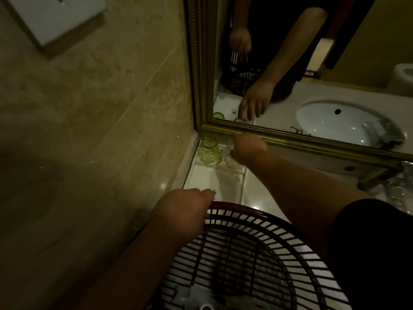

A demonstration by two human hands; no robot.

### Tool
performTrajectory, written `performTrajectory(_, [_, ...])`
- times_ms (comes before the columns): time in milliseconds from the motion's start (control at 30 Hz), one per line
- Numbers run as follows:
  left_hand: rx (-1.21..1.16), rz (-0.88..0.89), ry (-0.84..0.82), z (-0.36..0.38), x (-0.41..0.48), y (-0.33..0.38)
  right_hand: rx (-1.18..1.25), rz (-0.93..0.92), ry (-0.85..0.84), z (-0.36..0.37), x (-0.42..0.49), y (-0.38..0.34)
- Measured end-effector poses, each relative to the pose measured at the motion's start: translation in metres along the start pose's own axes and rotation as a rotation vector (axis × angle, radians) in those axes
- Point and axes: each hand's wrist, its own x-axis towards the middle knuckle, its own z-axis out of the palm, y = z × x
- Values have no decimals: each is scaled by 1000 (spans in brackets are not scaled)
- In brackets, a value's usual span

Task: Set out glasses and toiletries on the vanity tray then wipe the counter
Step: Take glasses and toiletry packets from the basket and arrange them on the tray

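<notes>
Step in hand: setting out the glasses. The right hand [248,149] grasps a clear glass [235,163] at the white vanity tray [207,180] in the counter corner, just beside a green glass [209,153] standing on the tray. Whether the clear glass has touched down cannot be told. The left hand [183,205] grips the rim of the slatted basket [257,214]. Next move, as judged: seat the clear glass without knocking the green one, then release it.

On the tray [212,179], in the far left corner of the table [259,198]: left glass [209,152] just beside right glass [235,163]. Behind both, the mirror [312,143]; before the tray, the basket [250,238].
</notes>
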Motion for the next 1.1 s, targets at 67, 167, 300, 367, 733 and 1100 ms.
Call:
performTrajectory(67, [25, -2, -4, -2, -1, 1, -6, -35, 41, -25, -18, -7])
performTrajectory(167, [48, -19, -15, -5, 0, 4, 67, -83, 136, -61, -61, -18])
performTrajectory(300, [-20, -64, -41, -1, -1, 3, 138, -194, 273, -91, -138, -31])
performTrajectory(367, [-37, -77, -68, 1, -1, 3, 161, -250, 284, -97, -177, -39])
performTrajectory(733, [12, -71, -46, -4, -1, 4, 147, -428, -341, 6, -282, -84])
performTrajectory(1100, [19, -62, 10, -2, 0, 4, 93, -371, -749, 108, -288, -109])
